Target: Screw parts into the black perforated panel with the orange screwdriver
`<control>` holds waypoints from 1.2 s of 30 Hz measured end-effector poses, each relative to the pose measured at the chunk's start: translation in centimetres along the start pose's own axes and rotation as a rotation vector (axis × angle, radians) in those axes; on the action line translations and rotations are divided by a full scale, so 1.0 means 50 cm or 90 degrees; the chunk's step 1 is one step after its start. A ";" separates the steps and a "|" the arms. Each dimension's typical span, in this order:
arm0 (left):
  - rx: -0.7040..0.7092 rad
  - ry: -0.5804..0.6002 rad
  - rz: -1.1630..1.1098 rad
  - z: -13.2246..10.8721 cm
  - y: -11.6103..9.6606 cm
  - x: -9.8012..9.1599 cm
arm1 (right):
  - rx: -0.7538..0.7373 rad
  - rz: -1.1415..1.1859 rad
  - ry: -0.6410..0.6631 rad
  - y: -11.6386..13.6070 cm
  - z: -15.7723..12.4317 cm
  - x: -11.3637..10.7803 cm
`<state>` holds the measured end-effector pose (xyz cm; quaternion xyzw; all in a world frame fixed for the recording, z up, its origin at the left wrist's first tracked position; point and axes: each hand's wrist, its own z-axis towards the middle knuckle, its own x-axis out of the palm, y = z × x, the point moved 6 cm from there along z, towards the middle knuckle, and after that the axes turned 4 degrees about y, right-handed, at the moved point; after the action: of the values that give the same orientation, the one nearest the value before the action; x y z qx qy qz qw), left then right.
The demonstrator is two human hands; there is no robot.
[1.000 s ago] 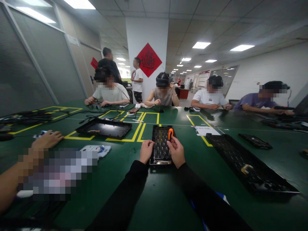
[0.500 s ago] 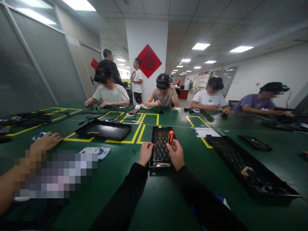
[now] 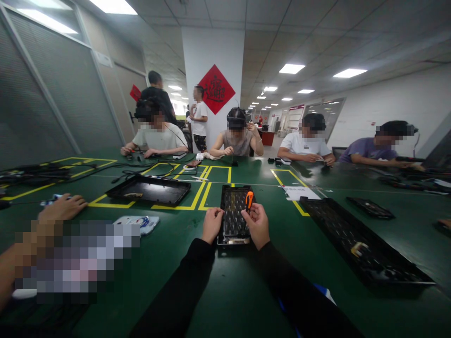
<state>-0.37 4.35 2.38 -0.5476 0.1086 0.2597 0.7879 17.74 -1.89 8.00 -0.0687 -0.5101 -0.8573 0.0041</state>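
A small black rectangular case (image 3: 222,242) lies on the table in front of me, with rows of small shiny pieces (image 3: 233,213) inside. Along its near end runs a silvery strip (image 3: 237,241). My left hand (image 3: 212,225) is closed at the case's left edge, fingertips pinching its rim. In my right hand (image 3: 259,226) is an orange-and-black screwdriver (image 3: 249,200), held upright over the right side of the case. The fingers and case wall hide the screwdriver's tip, so its contact point cannot be made out.
To the right lies a long black tray (image 3: 338,234) and a smaller black part (image 3: 370,207). Another black tray (image 3: 150,190) and a phone (image 3: 141,223) are to the left. A co-worker's arm (image 3: 63,209) rests at far left. Several people sit opposite. White paper (image 3: 299,193) lies beyond.
The whole view has shifted slightly left. My hands, the screwdriver and the case keep nearly the same positions relative to each other.
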 end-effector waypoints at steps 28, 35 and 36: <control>-0.001 0.004 0.000 0.000 -0.003 -0.001 | -0.019 -0.066 -0.009 0.001 0.001 -0.007; 0.002 0.008 -0.007 -0.002 -0.001 -0.001 | -0.022 -0.036 -0.041 -0.003 0.004 -0.013; 0.003 0.007 -0.008 -0.003 -0.002 -0.002 | -0.022 -0.032 -0.048 -0.002 0.005 -0.014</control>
<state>-0.38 4.17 2.43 -0.5480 0.1101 0.2519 0.7900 18.44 -1.68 7.93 -0.0882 -0.4966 -0.8626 -0.0378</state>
